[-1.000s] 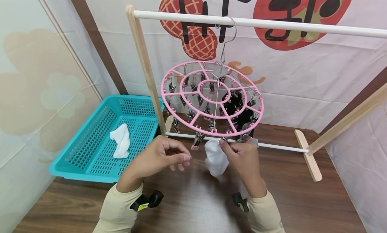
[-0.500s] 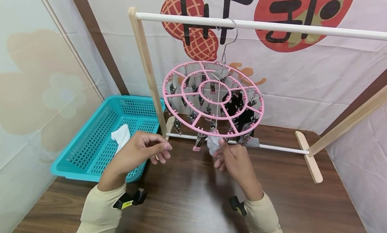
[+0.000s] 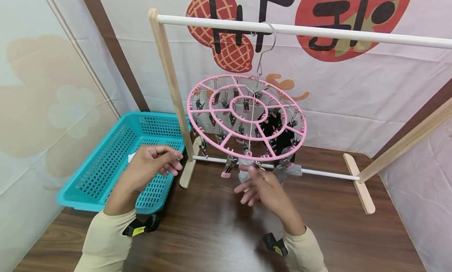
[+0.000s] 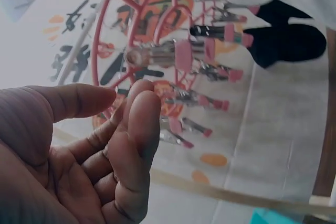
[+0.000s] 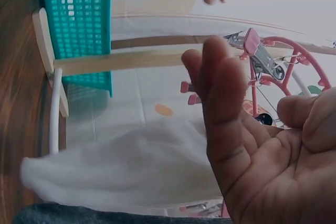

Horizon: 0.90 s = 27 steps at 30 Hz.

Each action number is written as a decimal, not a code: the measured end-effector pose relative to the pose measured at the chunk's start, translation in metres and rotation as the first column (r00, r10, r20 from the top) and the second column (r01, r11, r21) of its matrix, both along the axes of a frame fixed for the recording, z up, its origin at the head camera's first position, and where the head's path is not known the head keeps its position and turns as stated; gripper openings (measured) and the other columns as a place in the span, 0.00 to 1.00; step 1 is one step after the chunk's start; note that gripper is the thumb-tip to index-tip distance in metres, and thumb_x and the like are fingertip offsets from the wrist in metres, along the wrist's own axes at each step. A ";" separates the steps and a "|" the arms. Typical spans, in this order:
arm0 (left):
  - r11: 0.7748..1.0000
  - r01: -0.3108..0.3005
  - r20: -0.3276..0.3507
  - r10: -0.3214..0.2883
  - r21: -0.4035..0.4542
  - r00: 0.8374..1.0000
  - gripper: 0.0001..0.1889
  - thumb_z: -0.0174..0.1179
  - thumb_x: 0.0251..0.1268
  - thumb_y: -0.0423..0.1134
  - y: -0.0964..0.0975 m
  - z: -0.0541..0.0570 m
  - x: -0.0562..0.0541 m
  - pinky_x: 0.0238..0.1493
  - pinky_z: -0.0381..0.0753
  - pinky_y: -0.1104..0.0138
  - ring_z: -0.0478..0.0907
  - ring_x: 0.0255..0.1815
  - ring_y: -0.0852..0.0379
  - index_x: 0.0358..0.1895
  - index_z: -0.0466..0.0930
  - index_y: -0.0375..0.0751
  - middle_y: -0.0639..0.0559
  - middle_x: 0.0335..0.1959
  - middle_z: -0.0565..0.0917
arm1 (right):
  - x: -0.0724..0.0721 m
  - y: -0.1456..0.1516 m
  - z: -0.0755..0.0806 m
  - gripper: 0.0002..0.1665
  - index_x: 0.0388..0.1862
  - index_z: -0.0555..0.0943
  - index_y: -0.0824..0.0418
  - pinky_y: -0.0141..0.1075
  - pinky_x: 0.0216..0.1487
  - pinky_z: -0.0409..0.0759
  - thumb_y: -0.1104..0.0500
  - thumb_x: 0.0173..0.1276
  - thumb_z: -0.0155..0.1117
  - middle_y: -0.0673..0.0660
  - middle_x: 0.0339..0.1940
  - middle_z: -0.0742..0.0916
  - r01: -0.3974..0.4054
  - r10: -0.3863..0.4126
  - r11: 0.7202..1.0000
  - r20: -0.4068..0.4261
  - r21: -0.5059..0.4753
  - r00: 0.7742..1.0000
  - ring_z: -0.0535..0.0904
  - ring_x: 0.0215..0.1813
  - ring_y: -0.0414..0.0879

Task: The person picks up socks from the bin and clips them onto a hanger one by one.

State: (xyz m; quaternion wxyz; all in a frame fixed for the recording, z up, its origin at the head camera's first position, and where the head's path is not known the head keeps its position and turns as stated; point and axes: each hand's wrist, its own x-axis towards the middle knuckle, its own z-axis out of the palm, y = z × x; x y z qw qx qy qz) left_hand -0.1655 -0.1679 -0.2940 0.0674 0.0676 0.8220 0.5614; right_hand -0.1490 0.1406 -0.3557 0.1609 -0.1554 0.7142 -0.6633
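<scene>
A round pink clip hanger (image 3: 268,158) hangs by its metal hook from the rack's bar. At its near edge my right hand (image 3: 265,187) has its fingers spread, the thumb close under a metal clip. Behind those fingers hangs a white sock (image 3: 243,175), partly hidden in the head view; the right wrist view shows more of this white sock (image 5: 115,171). My left hand (image 3: 148,166) hovers over the basket's right side, fingers loosely curled around nothing. Black socks (image 4: 289,40) and a grey sock (image 3: 289,171) hang at the hanger's right side.
The turquoise basket (image 3: 106,146) stands at the left, a white sock (image 3: 130,157) in it mostly covered by my left hand. A wooden post (image 3: 173,80) and white bar (image 3: 335,32) form the rack. Several unused clips (image 3: 229,166) dangle from the hanger. Fabric walls enclose the table.
My right hand has loosened from the white sock, which now hangs by the hanger's near edge. The left hand has moved left, away from the hanger and over the basket.
</scene>
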 end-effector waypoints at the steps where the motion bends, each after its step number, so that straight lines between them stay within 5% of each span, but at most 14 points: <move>1: 1.000 -0.011 -0.001 0.011 -0.007 1.000 0.16 0.56 0.71 0.40 -0.002 0.000 -0.001 0.30 0.80 0.64 0.84 0.29 0.53 0.44 0.80 0.27 0.45 0.30 0.86 | 0.000 0.000 0.000 0.33 0.70 0.64 0.67 0.43 0.26 0.82 0.46 0.81 0.31 0.68 0.39 0.87 -0.018 0.018 1.000 -0.001 -0.011 1.000 0.84 0.27 0.53; 10: 0.993 -0.043 0.035 0.047 -0.110 0.998 0.22 0.51 0.74 0.47 -0.023 -0.003 -0.012 0.45 0.75 0.62 0.79 0.46 0.60 0.57 0.74 0.31 0.40 0.54 0.80 | -0.003 -0.006 -0.003 0.34 0.79 0.45 0.55 0.44 0.36 0.82 0.45 0.81 0.33 0.72 0.60 0.77 -0.075 0.076 0.995 0.010 -0.069 0.997 0.84 0.44 0.60; 18: 0.999 -0.029 0.105 0.033 -0.036 0.994 0.21 0.51 0.73 0.50 -0.045 -0.007 -0.021 0.63 0.56 0.39 0.65 0.62 0.43 0.57 0.74 0.37 0.64 0.48 0.78 | -0.003 -0.009 -0.003 0.33 0.79 0.40 0.54 0.45 0.41 0.82 0.49 0.81 0.34 0.70 0.68 0.70 -0.051 0.047 0.992 -0.034 -0.116 0.998 0.77 0.56 0.66; 27: 0.997 -0.074 0.192 0.080 -0.035 0.978 0.11 0.50 0.73 0.52 -0.073 -0.018 -0.035 0.61 0.51 0.34 0.56 0.68 0.34 0.50 0.76 0.54 0.63 0.47 0.75 | -0.003 -0.009 -0.003 0.32 0.77 0.45 0.62 0.48 0.49 0.79 0.52 0.81 0.37 0.70 0.69 0.68 -0.077 0.069 0.986 -0.059 -0.149 0.996 0.73 0.60 0.67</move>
